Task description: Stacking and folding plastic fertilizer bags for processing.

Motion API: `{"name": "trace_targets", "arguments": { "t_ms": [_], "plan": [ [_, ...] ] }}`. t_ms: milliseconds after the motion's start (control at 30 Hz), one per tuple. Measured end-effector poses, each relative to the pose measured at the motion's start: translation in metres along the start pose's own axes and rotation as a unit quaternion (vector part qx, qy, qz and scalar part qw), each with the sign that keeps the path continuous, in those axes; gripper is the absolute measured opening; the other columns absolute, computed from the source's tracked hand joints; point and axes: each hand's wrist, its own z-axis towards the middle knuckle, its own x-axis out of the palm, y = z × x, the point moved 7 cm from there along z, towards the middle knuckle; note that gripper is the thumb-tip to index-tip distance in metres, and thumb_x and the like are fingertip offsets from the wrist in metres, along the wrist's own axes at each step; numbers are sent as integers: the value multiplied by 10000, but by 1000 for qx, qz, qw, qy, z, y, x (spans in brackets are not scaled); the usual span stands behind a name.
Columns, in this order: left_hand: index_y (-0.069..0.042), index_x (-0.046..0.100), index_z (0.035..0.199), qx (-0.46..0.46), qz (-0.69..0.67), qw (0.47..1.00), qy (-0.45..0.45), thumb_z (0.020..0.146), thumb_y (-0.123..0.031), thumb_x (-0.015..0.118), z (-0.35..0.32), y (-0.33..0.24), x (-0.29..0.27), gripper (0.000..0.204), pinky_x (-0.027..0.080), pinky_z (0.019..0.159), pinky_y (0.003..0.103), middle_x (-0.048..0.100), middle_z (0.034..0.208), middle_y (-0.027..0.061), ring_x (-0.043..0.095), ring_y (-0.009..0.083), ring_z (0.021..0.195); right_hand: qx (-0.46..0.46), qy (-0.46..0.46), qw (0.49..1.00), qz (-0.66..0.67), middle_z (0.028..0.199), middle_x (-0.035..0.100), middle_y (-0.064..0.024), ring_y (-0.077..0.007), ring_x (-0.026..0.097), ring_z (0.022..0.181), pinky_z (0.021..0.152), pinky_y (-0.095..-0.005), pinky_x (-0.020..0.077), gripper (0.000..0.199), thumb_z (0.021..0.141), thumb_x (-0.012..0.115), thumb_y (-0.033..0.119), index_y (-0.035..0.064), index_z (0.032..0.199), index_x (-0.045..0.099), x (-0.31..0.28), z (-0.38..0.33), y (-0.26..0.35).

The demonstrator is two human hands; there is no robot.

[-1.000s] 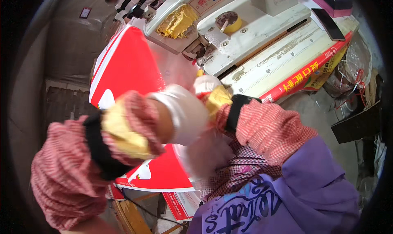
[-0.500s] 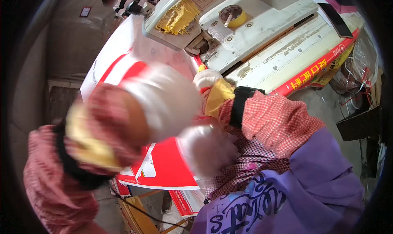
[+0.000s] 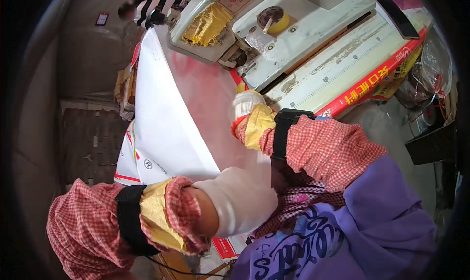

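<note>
Two gloved hands, left point(image 3: 240, 201) and right point(image 3: 245, 104), fingers closed on big white woven sack point(image 3: 166, 118): light, floppy, slippery; best gripped at edges.

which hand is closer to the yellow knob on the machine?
Right. The right hand sits just below the machine's edge, under the yellow knob; the left hand is far lower, on the white sheet.

We see our left hand point(image 3: 242, 201) in a white glove, our right hand point(image 3: 245, 104) in white with an orange cuff edge; both sleeves point(image 3: 333, 148) are red-and-white check with yellow cuffs and 2 black wristbands. The woven sack point(image 3: 166, 118) is white, with red and black marks at its left edge. The far sewing machine point(image 3: 293, 30) is off-white, with a yellow rag point(image 3: 205, 23). Our near right apron point(image 3: 342, 236) is purple
</note>
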Motion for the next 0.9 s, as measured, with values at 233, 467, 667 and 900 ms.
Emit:
{"name": "trace_targets", "arguments": {
  "t_ms": [233,467,667,900],
  "plan": [
    [-39,626,779,67,76,992,79,690,-93,578,10,20,-25,115,473,535,345,588,664,108,601,246,621,-75,-178,926,-324,618,555,-7,-154,538,568,551,-337,455,164,765,622,262,141,662,582,43,-46,40],
    [-81,618,631,8,329,944,-9,683,-162,616,-39,102,-105,96,445,544,348,582,659,81,553,232,569,-59,38,984,166,814,569,-56,-175,536,764,714,-334,438,134,836,502,228,120,858,577,-4,-13,-5],
    [-72,619,605,98,143,984,-36,630,-129,598,-4,-13,-11,65,469,536,355,575,593,79,561,251,536,-6,263,693,672,1064,589,-82,-226,526,1021,902,-340,391,311,898,356,187,110,1116,563,12,-30,-24],
    [-92,648,643,-2,141,979,-148,645,-156,606,31,74,-12,77,492,524,363,614,630,103,617,279,600,-23,334,685,647,997,631,-120,-260,609,895,791,-376,475,289,800,495,216,91,1037,603,16,68,-42]
  ]
}}
